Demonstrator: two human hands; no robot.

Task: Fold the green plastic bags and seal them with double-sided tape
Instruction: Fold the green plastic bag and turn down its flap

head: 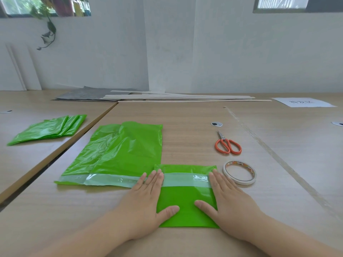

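Observation:
A folded green plastic bag lies flat on the wooden table near me, a pale strip of tape across its upper part. My left hand presses flat on its left edge, fingers straight. My right hand presses flat on its right edge, thumb on the green plastic. To the left, unfolded green bags lie spread out with a shiny tape strip along their near edge. A roll of double-sided tape lies just right of my right hand.
Orange-handled scissors lie beyond the tape roll. A stack of folded green bags sits on the neighbouring table at the left. Wooden strips, grey sheets and a white paper lie at the far edge.

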